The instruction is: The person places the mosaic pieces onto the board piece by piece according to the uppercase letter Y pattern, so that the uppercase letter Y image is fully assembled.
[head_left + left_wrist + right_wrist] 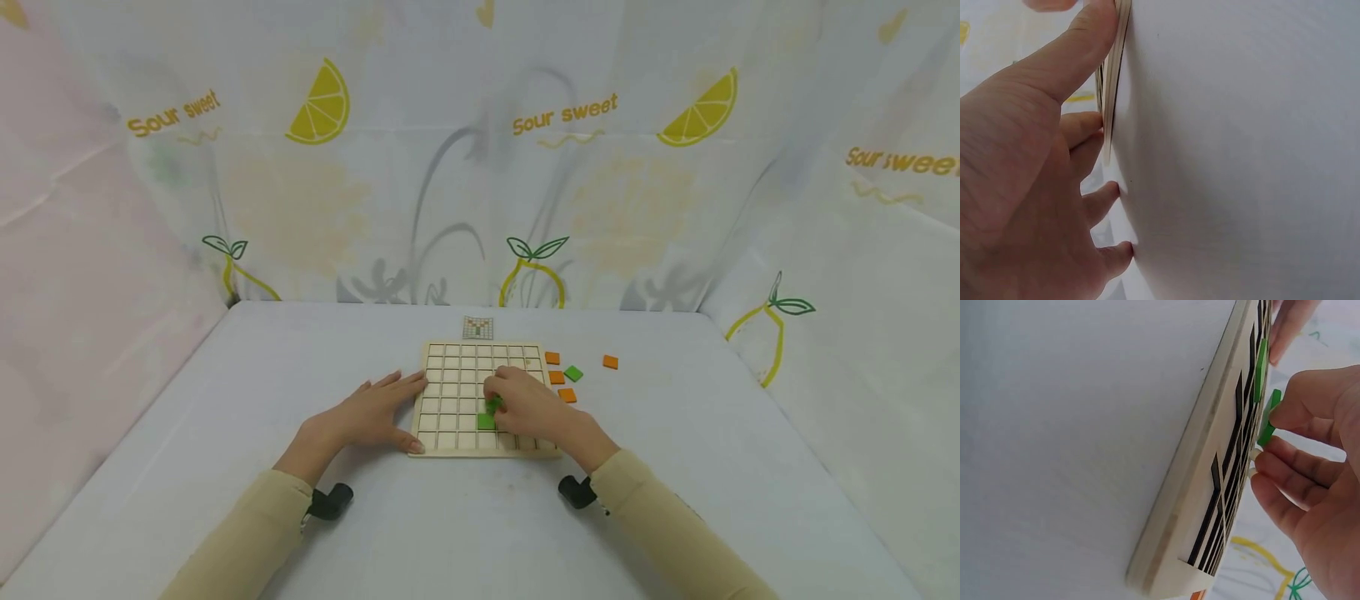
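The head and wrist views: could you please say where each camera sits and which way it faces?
Head: worn there, facing forward and down at the pale wooden grid board; shows both forearms, left hand, right hand.
Left wrist: worn there, facing the left hand and the board's edge; blurred skin at top.
Right wrist: worn there, facing the right hand, which pinches a flat green tile; the left hand partly shows.
Head and right wrist share that tile.

Board (487,454) of smooth, bare wood; tiles (487,422) matt, perhaps painted wood; desk (465,533) smooth, matt; sleeves (238,533) matt cloth
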Demonstrator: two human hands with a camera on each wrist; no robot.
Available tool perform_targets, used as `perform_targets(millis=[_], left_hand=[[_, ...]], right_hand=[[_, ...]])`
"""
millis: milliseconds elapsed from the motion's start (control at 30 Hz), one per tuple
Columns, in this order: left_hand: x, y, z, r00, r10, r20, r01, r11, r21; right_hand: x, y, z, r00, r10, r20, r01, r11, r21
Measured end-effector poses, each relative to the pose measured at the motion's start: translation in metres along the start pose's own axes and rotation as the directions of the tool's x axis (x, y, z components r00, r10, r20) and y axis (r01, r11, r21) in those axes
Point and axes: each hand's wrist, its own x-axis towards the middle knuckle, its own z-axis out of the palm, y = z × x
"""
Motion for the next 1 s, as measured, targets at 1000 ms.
perform_targets(millis=[1000], left_hand=[[0.0026, -0.0022, 0.0008, 1.000, -0.012, 0.011, 0.012, 1.000, 0.025]], right_hand=[[0.0073, -0.0057, 0.0032, 1.000, -0.008, 0.023, 0.008, 1.000, -0.010]])
